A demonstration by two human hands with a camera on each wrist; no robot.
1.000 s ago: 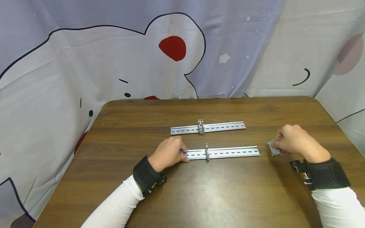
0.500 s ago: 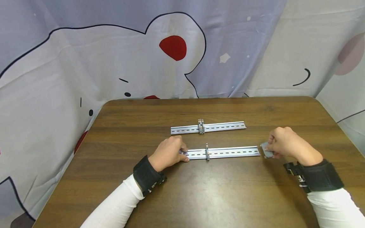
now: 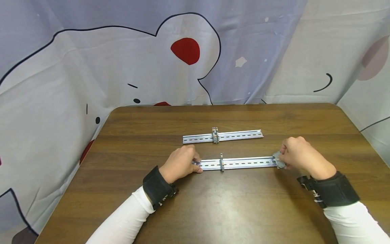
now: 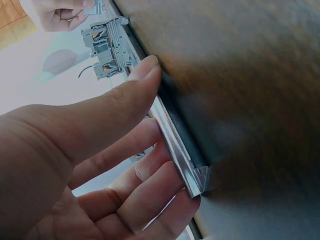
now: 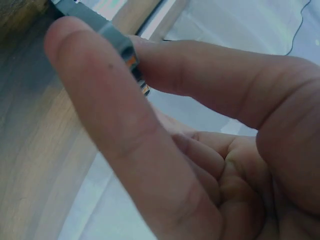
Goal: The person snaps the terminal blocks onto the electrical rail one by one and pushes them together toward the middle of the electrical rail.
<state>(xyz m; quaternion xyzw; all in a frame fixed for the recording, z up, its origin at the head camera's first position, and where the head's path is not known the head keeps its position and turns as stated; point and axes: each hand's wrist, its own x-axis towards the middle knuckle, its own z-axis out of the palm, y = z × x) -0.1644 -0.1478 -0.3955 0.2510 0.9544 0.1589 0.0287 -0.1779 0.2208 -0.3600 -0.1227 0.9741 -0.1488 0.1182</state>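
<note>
My left hand point(image 3: 180, 162) grips the left end of the near DIN rail point(image 3: 246, 163), thumb on the near edge and fingers along the far one. One grey terminal block point(image 4: 106, 49) is clipped across this rail, a little right of that hand. Between thumb and finger my right hand point(image 3: 304, 156) pinches another grey terminal block point(image 3: 278, 160) at the rail's right end. In the head view this block overlaps the rail's tip; whether it is seated there I cannot tell. Fingers cover much of it in the right wrist view.
Farther back lies a second DIN rail point(image 3: 240, 136), roughly parallel to the near one, with a few terminal blocks point(image 3: 215, 135) side by side on it. Both rails lie on a wooden table point(image 3: 213, 210). A printed curtain point(image 3: 122, 67) hangs behind the table's far edge.
My right hand has moved left with the terminal block, from apart from the rail to its right end. My left hand stays in place on the rail.
</note>
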